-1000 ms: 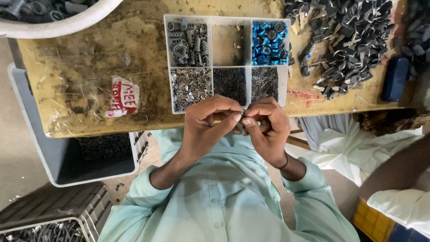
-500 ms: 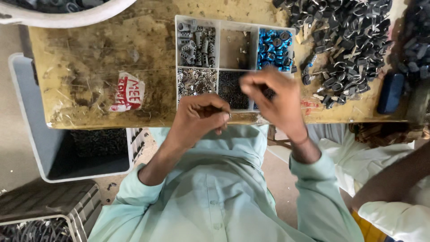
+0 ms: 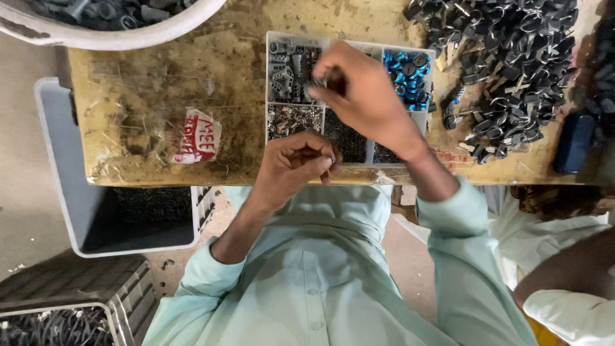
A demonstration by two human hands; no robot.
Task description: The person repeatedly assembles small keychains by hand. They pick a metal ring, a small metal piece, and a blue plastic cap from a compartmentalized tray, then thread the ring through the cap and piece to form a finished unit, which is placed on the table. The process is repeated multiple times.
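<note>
In the head view, the right hand (image 3: 365, 96) was stretched far over the white compartment tray (image 3: 426, 125), its fingers bunched narrow and pinching what looked like a small dark part at the fingertips (image 3: 318, 81); the motion blur there made it impossible to tell exactly what it held. That pinch sat directly above the far-left compartment of grey metal pieces (image 3: 285, 67), so this hand lay nearest to that bin, with the blue parts (image 3: 407, 74) just to its right and the dark small parts (image 3: 349, 138) nearer the body. The left hand (image 3: 295, 163) hung at the near edge of the worn wooden table (image 3: 160, 96), curled closed around a small assembly piece (image 3: 330, 161), its fingers pointing right towards the tray's near rim. The two hands stood apart, the right one far and slightly right of the left. A pile of black metal rings and clips (image 3: 512, 64) lay far right, well clear of both. A grey bin (image 3: 64, 179) stood below the table to the left, and another person's white sleeve (image 3: 564, 307) showed at the near right.
</note>
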